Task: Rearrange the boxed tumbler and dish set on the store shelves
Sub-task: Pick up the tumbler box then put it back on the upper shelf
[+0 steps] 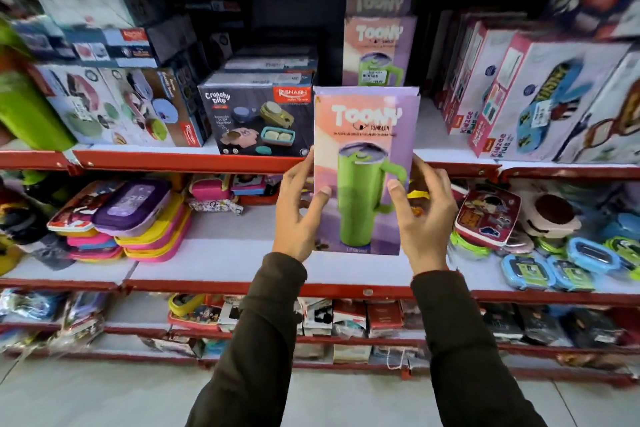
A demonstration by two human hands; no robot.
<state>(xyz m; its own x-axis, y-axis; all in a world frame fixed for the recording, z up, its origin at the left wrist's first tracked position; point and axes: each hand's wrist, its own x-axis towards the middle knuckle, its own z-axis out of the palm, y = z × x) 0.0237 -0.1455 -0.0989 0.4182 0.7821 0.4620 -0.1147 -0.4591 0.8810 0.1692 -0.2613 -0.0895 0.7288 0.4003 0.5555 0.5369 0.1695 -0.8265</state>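
The dish set box (258,118) stands on the upper shelf (180,161), at its front edge, just left of the held item. The left hand (298,215) is clamped on the left edge of the tumbler box (363,170), thumb across the printed front; the box is held upright in the air, in front of the shelf edge. The right hand (420,215) is clamped likewise on the right edge. The carrying step is judged to be in hand; placement calls for a free slot. A second tumbler box (377,48) occupies the space directly behind, and tilted cartons (519,94) crowd the right
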